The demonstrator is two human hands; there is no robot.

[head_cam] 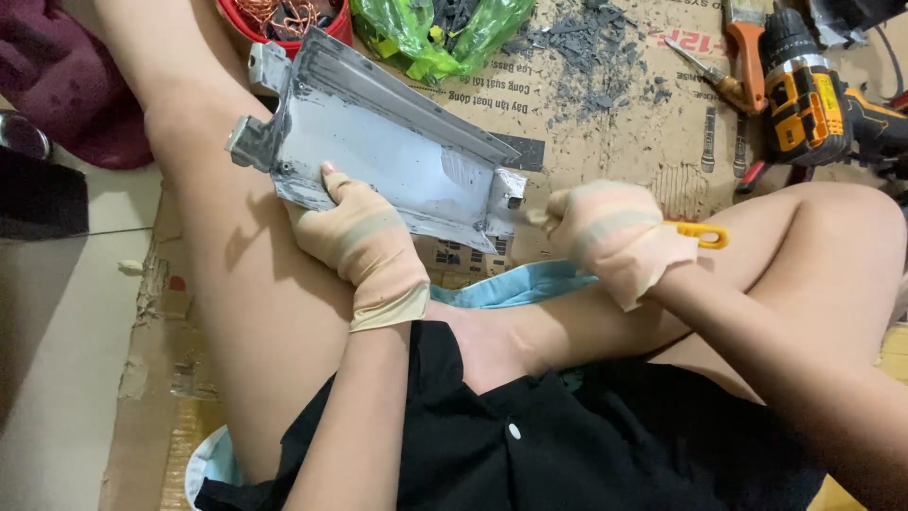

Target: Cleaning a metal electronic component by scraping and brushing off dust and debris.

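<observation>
Gripping the lower edge of a grey metal bracket plate (388, 156), the left hand (364, 241) keeps its gloved fingers (333, 185) clamped on it, tilting the plate over the person's left thigh. Just right of the plate, the right hand (610, 232) has its fingers closed around a yellow-handled tool (702, 234), its tip near the plate's right tab. Beyond the plate lie a green plastic bag (426, 33), grey debris (586, 47) and a yellow cordless drill (809, 95) on cardboard (605, 132).
</observation>
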